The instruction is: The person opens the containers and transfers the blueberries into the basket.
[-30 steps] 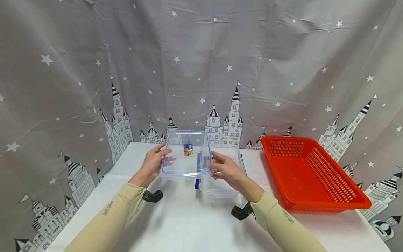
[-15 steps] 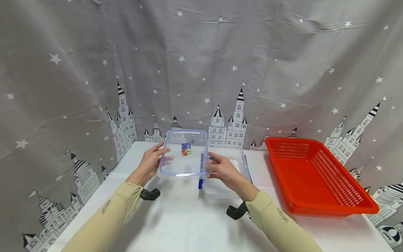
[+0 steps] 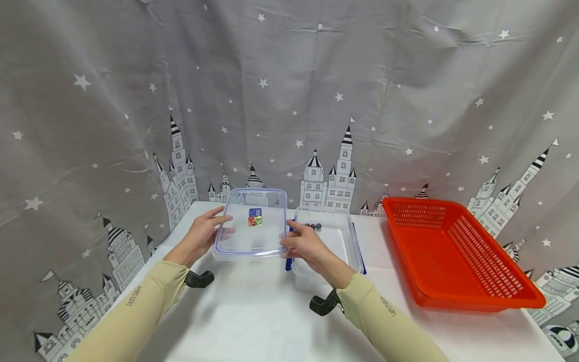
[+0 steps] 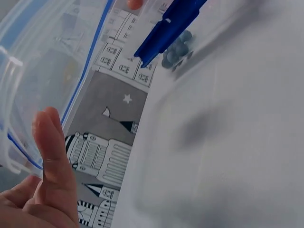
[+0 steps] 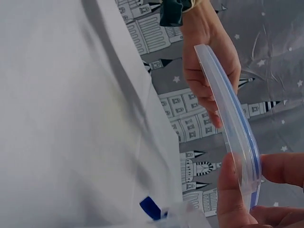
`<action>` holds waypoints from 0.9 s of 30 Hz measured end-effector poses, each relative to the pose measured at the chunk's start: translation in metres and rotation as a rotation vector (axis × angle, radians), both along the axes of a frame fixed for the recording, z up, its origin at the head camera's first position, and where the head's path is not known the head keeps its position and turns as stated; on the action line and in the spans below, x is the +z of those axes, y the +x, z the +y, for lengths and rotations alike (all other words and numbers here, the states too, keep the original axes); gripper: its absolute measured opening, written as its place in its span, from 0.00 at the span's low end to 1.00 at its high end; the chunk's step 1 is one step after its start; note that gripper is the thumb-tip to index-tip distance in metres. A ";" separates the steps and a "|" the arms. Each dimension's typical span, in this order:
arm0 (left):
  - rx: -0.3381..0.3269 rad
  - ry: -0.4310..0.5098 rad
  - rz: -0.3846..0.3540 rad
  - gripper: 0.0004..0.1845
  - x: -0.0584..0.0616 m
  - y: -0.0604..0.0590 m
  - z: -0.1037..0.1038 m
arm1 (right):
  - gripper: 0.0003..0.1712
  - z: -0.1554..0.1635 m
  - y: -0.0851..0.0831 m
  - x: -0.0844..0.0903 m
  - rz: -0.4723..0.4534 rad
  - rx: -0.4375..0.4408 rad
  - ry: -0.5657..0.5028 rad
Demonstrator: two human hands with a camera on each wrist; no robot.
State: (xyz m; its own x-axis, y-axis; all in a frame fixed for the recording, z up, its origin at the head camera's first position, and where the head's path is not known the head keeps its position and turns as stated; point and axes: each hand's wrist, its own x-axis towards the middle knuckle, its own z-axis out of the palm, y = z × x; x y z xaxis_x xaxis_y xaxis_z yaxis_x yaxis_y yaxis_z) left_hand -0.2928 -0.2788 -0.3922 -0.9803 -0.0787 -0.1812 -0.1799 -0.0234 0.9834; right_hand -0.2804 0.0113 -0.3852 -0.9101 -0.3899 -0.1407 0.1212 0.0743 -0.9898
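Ok, your L hand (image 3: 202,232) & R hand (image 3: 312,247) pinch the clear lid (image 3: 253,239) at opp. edges, thumbs vs. fingers, up off the white table (image 3: 253,311). Just R: clear box (image 3: 341,244) w/ dk balls (image 3: 318,227) inside; farther R, red basket (image 3: 457,261); behind, gray curtain (image 3: 271,110).

"Let's Slim" on both sleeves (image 3: 128,309)

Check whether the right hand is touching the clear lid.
Touching. The right wrist view shows the right hand pinching the clear lid near one end, with digits against both sides.
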 end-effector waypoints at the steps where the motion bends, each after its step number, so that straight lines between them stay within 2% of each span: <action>1: 0.000 -0.004 -0.006 0.39 0.000 0.000 -0.002 | 0.43 -0.001 0.000 0.000 -0.002 -0.002 -0.004; 7: -0.020 0.020 -0.032 0.40 -0.003 0.000 -0.017 | 0.43 -0.010 0.002 0.000 -0.003 -0.012 0.011; 15: -0.067 0.015 -0.016 0.38 -0.006 -0.002 -0.032 | 0.44 -0.024 0.004 0.000 0.000 -0.047 0.038; 27: -0.087 -0.056 -0.031 0.39 -0.009 -0.001 -0.048 | 0.45 -0.043 0.005 -0.010 -0.022 -0.068 0.011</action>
State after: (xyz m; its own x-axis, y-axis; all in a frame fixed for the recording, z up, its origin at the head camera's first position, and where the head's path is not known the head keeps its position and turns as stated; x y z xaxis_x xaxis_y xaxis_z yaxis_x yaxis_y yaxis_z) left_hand -0.2938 -0.3263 -0.4008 -0.9779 -0.0041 -0.2089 -0.2089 0.0481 0.9768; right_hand -0.2751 -0.0321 -0.3949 -0.9309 -0.3260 -0.1651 0.1484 0.0756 -0.9860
